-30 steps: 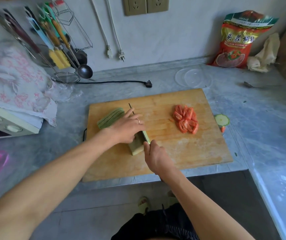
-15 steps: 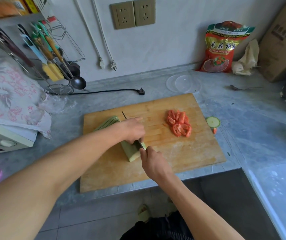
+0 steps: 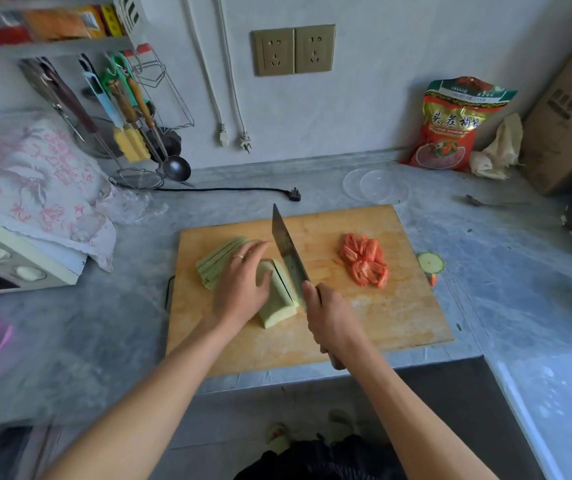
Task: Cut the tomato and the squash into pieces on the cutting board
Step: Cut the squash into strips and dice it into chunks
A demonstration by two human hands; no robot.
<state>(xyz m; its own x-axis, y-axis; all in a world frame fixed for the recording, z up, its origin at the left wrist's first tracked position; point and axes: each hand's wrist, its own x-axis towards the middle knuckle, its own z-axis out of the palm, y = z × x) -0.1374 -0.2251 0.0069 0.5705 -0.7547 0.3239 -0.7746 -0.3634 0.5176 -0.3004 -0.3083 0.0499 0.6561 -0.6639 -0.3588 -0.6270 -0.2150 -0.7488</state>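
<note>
Red tomato pieces (image 3: 364,259) done. Pale green squash block (image 3: 277,296) half sliced; left hand (image 3: 241,289) lies flat on it, right hand (image 3: 329,320) grips steel cleaver (image 3: 288,252).

Grey marble-look counter (image 3: 485,258) against a plain grey wall (image 3: 364,98) — twin sockets (image 3: 293,50) up top. Utensil rack (image 3: 132,109) hangs left, daylight's soft.

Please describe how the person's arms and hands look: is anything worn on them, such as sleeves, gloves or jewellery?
Both arms are bare, with no sleeves showing in the frame and no gloves. The left hand wears a thin ring on one finger. The right hand shows no ring, watch or bracelet.
</note>
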